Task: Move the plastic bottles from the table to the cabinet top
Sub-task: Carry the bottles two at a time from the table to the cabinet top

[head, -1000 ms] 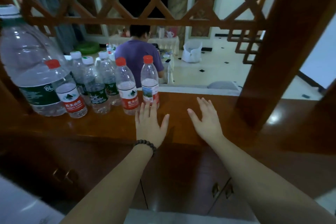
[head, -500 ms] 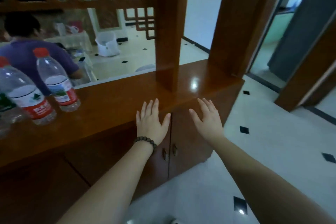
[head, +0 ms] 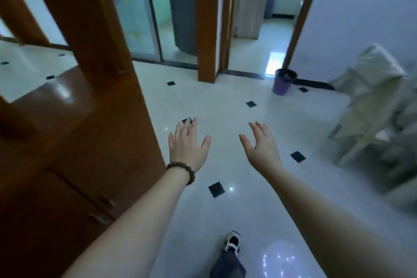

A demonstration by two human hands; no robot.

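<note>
Your left hand [head: 188, 146] and right hand [head: 262, 149] hang spread wide and empty over the tiled floor [head: 225, 101], no plastic bottle or table in sight, so mid-stride you risk clipping the wooden cabinet [head: 74, 142] just beside your left hand, or the purple bin [head: 283, 82] far ahead.

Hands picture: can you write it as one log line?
left hand: open, empty | right hand: open, empty | bottles: none in view | cabinet: at left | below: tiled floor
</note>
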